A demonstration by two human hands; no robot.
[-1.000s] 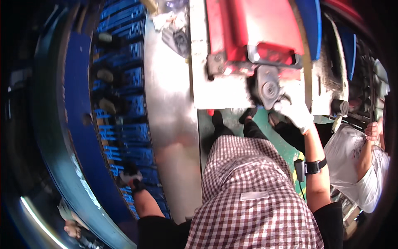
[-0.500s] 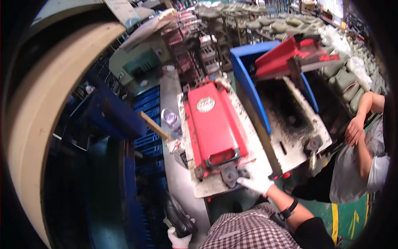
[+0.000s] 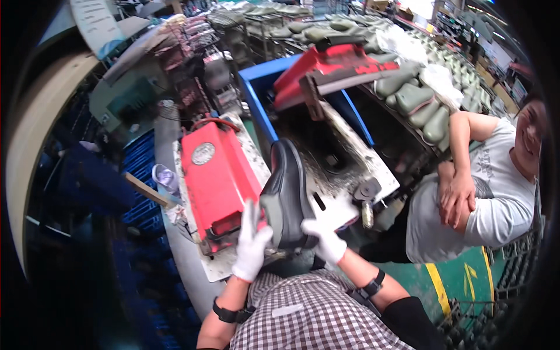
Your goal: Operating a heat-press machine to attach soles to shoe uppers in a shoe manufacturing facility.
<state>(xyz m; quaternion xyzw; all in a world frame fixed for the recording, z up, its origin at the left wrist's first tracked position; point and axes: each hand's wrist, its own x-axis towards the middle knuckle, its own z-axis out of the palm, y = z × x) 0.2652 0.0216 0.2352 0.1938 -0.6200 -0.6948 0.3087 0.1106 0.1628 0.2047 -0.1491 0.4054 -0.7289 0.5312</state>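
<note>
A black shoe (image 3: 291,195) is held up in front of me, toe pointing away, over the gap between a red-covered machine and an open one. Its dark sole edge faces right, and a grey-green patch shows low on its left side. My left hand (image 3: 251,252), in a white glove, presses along the shoe's left side with fingers extended upward. On the other side my right hand (image 3: 326,242), also gloved, grips the shoe near its heel end. The red cover (image 3: 219,172) lies closed just left of the shoe, with a round pale badge on it.
On the right, a red lid (image 3: 326,73) stands raised inside a blue guard (image 3: 262,111), above a dirty white plate (image 3: 373,169) with a clamp knob (image 3: 367,189). A person (image 3: 478,181) stands there, arms crossed. Green-grey boots (image 3: 414,102) are piled behind. A lilac clog (image 3: 165,177) lies left.
My left hand has brought the black shoe up from the lower left to the front. My right hand has left the machine's knob and now holds the shoe too. The view has turned right.
</note>
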